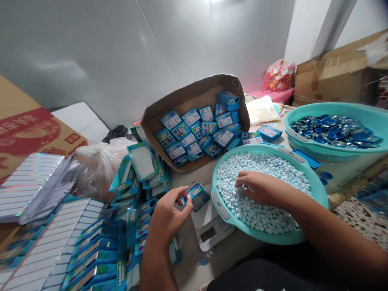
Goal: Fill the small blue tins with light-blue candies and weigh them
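Note:
My left hand (169, 214) pinches a small white candy at the edge of an open blue candy tin (197, 195), which sits on a small white scale (209, 226). My right hand (257, 186) rests palm down in a teal basin (321, 194) filled with small pale blue and white candies (257, 214); its fingers are curled into the pile. Whether it holds any candies is hidden.
A cardboard tray (157, 111) behind the scale holds several closed blue tins. A second teal basin (333, 151) at the right holds blue lids. Empty tins and blue packaging (136, 182) are piled at the left, with holographic sheets (33, 186), a plastic bag (100, 161) and cardboard boxes (330, 72).

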`<act>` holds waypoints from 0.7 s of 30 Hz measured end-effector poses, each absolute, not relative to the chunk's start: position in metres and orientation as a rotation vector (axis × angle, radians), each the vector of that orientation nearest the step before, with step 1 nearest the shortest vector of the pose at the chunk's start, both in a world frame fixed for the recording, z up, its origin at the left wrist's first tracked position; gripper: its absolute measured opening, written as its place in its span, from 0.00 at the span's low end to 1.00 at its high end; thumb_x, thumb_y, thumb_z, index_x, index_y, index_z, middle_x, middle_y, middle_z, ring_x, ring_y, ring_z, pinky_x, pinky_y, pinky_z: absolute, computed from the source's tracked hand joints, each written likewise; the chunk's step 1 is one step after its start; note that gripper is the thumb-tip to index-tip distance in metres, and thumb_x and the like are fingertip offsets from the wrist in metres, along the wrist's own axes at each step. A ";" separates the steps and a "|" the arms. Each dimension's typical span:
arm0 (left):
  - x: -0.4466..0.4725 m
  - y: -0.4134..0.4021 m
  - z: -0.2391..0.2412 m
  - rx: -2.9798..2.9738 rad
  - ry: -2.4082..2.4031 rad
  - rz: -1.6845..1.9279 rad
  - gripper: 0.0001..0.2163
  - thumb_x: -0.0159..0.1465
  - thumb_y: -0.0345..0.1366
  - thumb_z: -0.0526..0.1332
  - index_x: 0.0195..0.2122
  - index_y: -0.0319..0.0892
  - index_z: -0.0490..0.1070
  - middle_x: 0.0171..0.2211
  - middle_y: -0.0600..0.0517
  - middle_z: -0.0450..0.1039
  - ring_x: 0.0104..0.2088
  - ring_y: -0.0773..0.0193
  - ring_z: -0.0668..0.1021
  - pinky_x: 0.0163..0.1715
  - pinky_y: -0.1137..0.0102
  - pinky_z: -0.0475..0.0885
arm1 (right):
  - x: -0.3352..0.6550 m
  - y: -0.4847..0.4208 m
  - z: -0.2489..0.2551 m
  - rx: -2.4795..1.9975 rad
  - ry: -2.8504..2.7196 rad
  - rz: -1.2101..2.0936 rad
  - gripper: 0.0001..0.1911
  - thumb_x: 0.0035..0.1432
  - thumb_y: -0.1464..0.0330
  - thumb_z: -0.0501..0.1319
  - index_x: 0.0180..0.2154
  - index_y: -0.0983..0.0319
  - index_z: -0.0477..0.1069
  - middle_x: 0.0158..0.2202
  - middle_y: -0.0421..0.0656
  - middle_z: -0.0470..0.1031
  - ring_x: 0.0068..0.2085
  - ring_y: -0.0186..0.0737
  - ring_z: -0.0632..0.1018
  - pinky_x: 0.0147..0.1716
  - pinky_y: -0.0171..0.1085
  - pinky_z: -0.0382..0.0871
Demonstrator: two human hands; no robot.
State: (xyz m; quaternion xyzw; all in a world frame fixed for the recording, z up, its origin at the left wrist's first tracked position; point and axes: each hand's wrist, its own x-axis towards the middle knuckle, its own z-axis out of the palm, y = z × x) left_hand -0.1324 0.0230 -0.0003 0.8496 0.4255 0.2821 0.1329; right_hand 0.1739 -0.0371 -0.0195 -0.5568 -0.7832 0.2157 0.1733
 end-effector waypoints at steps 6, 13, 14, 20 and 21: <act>-0.138 0.035 -0.004 2.545 1.372 0.569 0.06 0.62 0.37 0.60 0.35 0.42 0.76 0.34 0.50 0.75 0.38 0.57 0.75 0.40 0.62 0.71 | 0.174 -0.038 -0.018 -1.590 -2.227 0.610 0.09 0.60 0.75 0.60 0.40 0.60 0.76 0.41 0.44 0.74 0.40 0.44 0.76 0.40 0.40 0.65; -0.105 0.014 0.011 2.673 1.232 0.743 0.07 0.66 0.37 0.59 0.39 0.42 0.76 0.38 0.48 0.73 0.42 0.55 0.73 0.44 0.60 0.69 | 0.174 -0.038 -0.017 -1.562 -2.250 0.573 0.10 0.60 0.76 0.58 0.39 0.60 0.76 0.40 0.44 0.73 0.39 0.43 0.75 0.39 0.40 0.65; -0.096 0.009 0.010 2.663 1.168 0.730 0.08 0.67 0.36 0.59 0.41 0.42 0.76 0.40 0.48 0.73 0.43 0.55 0.74 0.45 0.60 0.69 | 0.173 -0.038 -0.017 -1.560 -2.250 0.576 0.10 0.60 0.76 0.58 0.39 0.60 0.76 0.40 0.44 0.73 0.39 0.43 0.75 0.39 0.40 0.65; -0.048 -0.006 -0.008 2.667 0.948 0.441 0.14 0.67 0.37 0.61 0.53 0.42 0.73 0.46 0.46 0.75 0.46 0.53 0.75 0.48 0.57 0.71 | 0.171 -0.039 -0.018 -1.563 -2.237 0.571 0.08 0.61 0.75 0.59 0.39 0.61 0.76 0.40 0.45 0.74 0.40 0.43 0.75 0.39 0.39 0.65; -0.043 -0.006 -0.012 2.672 0.945 0.402 0.13 0.67 0.36 0.62 0.52 0.42 0.73 0.45 0.46 0.75 0.46 0.53 0.75 0.47 0.57 0.72 | 0.172 -0.039 -0.019 -1.566 -2.237 0.569 0.08 0.61 0.75 0.59 0.39 0.61 0.76 0.39 0.45 0.74 0.40 0.43 0.76 0.40 0.39 0.66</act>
